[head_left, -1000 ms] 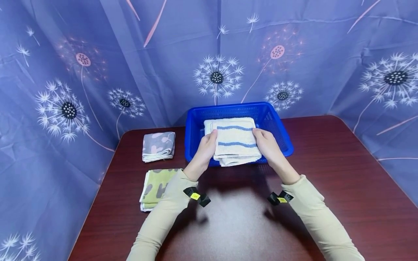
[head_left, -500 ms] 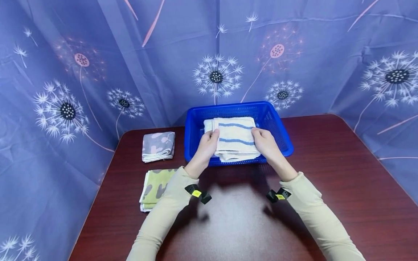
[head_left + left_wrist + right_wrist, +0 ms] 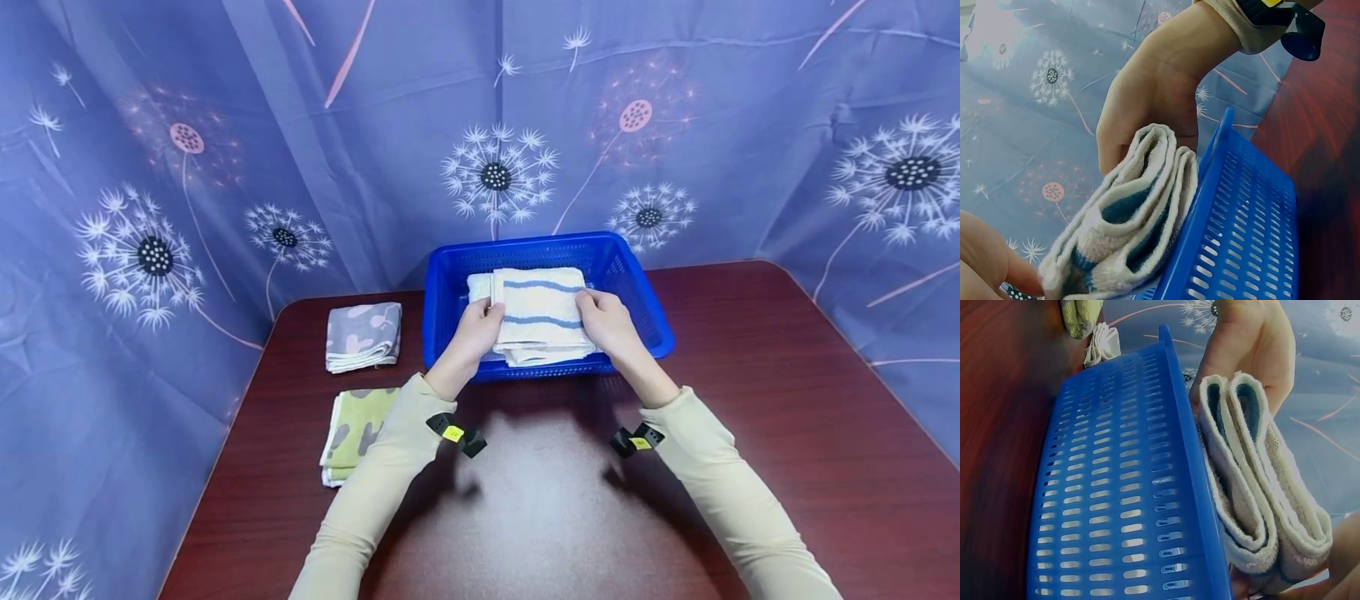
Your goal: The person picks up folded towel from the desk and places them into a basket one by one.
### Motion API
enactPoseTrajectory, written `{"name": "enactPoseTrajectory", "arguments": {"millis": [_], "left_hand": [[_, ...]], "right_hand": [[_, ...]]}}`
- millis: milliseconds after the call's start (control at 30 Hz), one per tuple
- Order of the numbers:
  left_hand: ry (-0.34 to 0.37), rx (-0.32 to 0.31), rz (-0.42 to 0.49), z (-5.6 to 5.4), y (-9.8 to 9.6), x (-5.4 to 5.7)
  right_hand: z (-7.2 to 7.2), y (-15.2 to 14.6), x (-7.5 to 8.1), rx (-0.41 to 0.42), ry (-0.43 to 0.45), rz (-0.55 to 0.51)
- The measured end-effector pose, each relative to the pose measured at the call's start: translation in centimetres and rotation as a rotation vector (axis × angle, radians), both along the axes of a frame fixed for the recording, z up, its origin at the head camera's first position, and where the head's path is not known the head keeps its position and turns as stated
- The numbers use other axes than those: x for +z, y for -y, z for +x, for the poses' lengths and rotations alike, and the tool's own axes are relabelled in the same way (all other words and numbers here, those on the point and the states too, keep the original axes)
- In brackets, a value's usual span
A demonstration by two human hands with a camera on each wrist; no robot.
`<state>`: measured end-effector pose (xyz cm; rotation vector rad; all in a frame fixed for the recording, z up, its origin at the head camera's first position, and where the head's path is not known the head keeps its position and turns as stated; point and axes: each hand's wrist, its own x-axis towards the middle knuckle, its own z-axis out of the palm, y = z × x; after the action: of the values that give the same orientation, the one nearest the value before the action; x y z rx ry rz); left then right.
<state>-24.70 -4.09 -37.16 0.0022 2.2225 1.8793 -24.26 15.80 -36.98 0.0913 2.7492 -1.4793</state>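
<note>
A folded white towel with two wavy blue stripes lies between my hands in the head view, over the front part of a blue plastic basket. My left hand grips its left edge, thumb on top. On the opposite edge, my right hand pinches it the same way. In the left wrist view the towel's layered folds show close beside the basket's slotted wall. Fingers under the towel are hidden in the head view. Another pale cloth shows inside the basket at the left.
Left of the basket, a folded grey towel with pink shapes lies on the dark red table. Nearer, a folded green towel with grey patches is partly covered by my left sleeve. A blue dandelion-print curtain hangs behind the table.
Both hands have shifted the striped towel slightly away and down into the basket; its front edge now sits a bit higher in view. The grey and green towels have stayed put.
</note>
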Motion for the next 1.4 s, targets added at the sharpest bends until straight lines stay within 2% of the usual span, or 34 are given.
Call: {"name": "enactPoseTrajectory", "arguments": {"millis": [200,467,900,1067,1233,1400], "left_hand": [[0.027,-0.009,-0.017,-0.4,-0.2,0.4],[0.039,0.002,0.024,-0.7,-0.2,0.5],[0.026,0.01,0.02,-1.5,-0.7,0.6],[0.026,0.019,-0.009,-1.9,-0.7,0.5],[0.065,0.05,-0.043,-2.2,-0.6,0.6],[0.101,0.058,-0.038,-2.5,-0.8,0.9]], "right_hand": [[-0.3,0.1,0.2,0.027,0.042,-0.019],[-0.9,0.5,0.1,0.014,-0.014,0.005],[-1.4,0.8,0.2,0.023,0.031,-0.012],[-1.6,0.9,0.2,0.035,0.058,-0.016],[-2.1,1.1,0.2,0.061,0.088,-0.037],[-2.4,1.3,0.4,0.082,0.139,-0.08]]}}
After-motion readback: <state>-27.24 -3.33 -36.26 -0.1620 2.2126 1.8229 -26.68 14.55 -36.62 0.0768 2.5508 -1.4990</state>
